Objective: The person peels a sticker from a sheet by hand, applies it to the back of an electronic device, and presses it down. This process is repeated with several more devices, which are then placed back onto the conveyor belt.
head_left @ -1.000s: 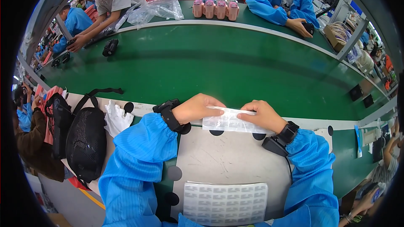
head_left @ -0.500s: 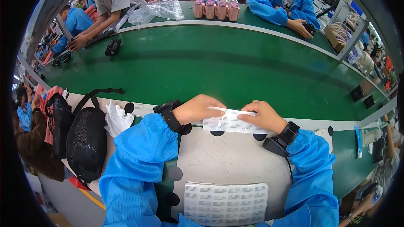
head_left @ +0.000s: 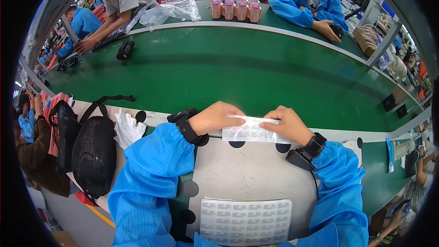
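Label sheet, white, glossy and printed in small rows, is held up by both hands over the far edge of the grey board. Its left end is pinched by the left hand, the thumb being laid across the upper corner and closed against the fingers behind. Its right part is pinched by the right hand, the thumb being pressed on the printed face near the top and the fingers bent behind it. Both grips are closed down to the thickness of the paper; the fingertips at the back are hidden. Whether the sheet's lower edge is rested on the board cannot be told.

Black bands are worn on both wrists, near the board's far corners. Black discs are set along its far edge, and a grey disc is set at its left edge. A larger printed sheet is laid on its near end.

To the board's left, a crumpled white cloth and, farther out, a black mesh case are placed. Beyond the board, a green surface is spread, and past it pink containers are stood in rows. Beyond the board to its right, a dark object is held by a co-worker in blue.
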